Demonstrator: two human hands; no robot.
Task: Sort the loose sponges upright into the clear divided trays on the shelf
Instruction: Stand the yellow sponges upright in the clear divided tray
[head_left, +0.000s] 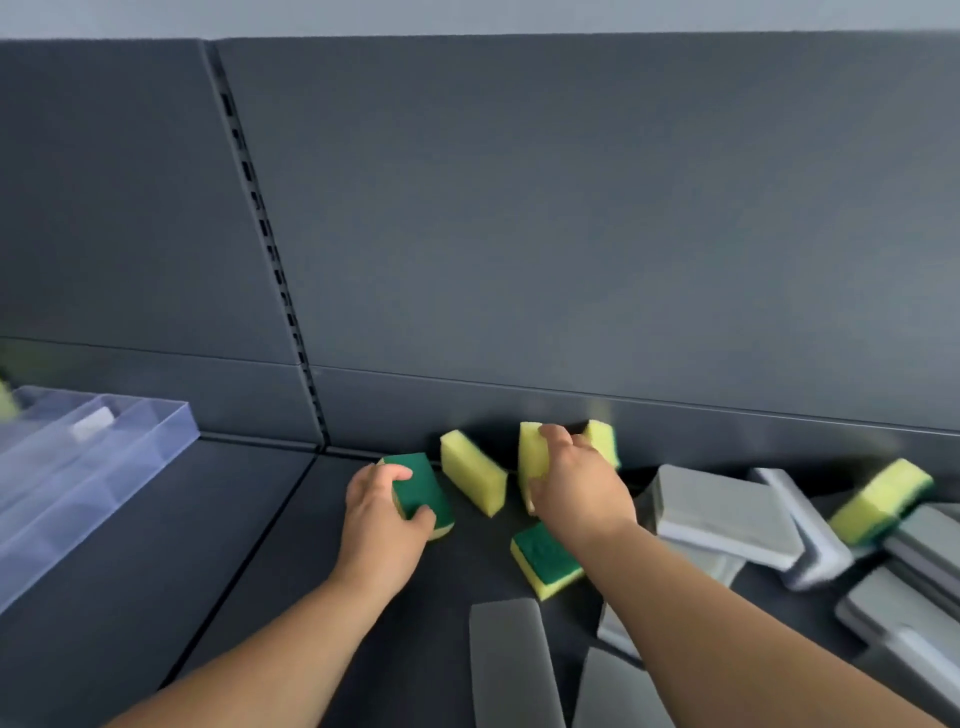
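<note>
1. Saw a clear tray (104, 452) at the left edge, mid-height, resting on the dark shelf (156, 545), with dividers running through it.
2. Made out a small white piece (93, 423) in a rear compartment, plus a yellow-green blur (5, 400) at the very edge, too smeared to identify.
3. Noted a slotted upright (260, 234) climbing the back panel toward the upper left.
4. Found the left hand (382, 519) left of centre, low in the frame, fingers and thumb curled round a green-topped sponge (421, 488), well apart from the tray. Could not tell whether lifted or resting on the shelf.
5. Spotted a yellow sponge (472, 478) just right of it, tipped on edge, touched by neither hand.
6. Found the right hand (576, 483) at centre, gripping a tall sponge (532, 457) stood on end near the back panel, fingers over its top, thumb at its lower edge.
7. Glimpsed a rear sponge (602, 439) behind that hand, against the panel, partly hidden.
8. Saw a flat sponge (543, 566), green face up, on the shelf below the right wrist, partly covered by the forearm.
9. Took in a heap of grey sponges (727, 514) across the lower right, overlapping, several tilted, and grey pads (511, 665) at bottom centre.
10. Spotted a far sponge (883, 499), yellow and green, at the right edge, perched tilted on the grey heap.
</note>
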